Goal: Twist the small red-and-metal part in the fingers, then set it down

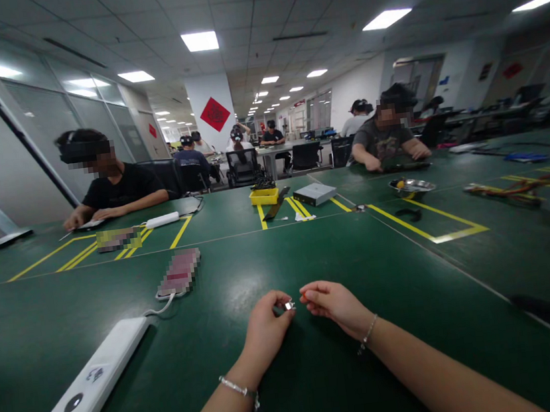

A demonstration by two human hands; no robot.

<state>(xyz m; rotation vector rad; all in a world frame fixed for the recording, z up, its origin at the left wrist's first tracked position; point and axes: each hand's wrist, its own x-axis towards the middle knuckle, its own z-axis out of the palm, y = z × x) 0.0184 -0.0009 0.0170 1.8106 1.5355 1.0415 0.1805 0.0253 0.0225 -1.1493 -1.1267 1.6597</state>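
Observation:
My left hand (266,327) rests on the green table (311,255) with its fingers curled, pinching a small shiny metal part (290,305) between thumb and fingertips. My right hand (334,303) lies just to the right of it, fingers curled in a pinch, with a tiny reddish bit at its fingertips that I cannot make out. The two hands almost touch. Each wrist wears a thin bracelet.
A white power bank (98,373) lies at the left, cabled to a phone (179,273). Farther back are a yellow parts box (264,196), a grey flat box (314,193) and a metal dish (411,185). Other people sit across the table. Yellow tape lines mark the table.

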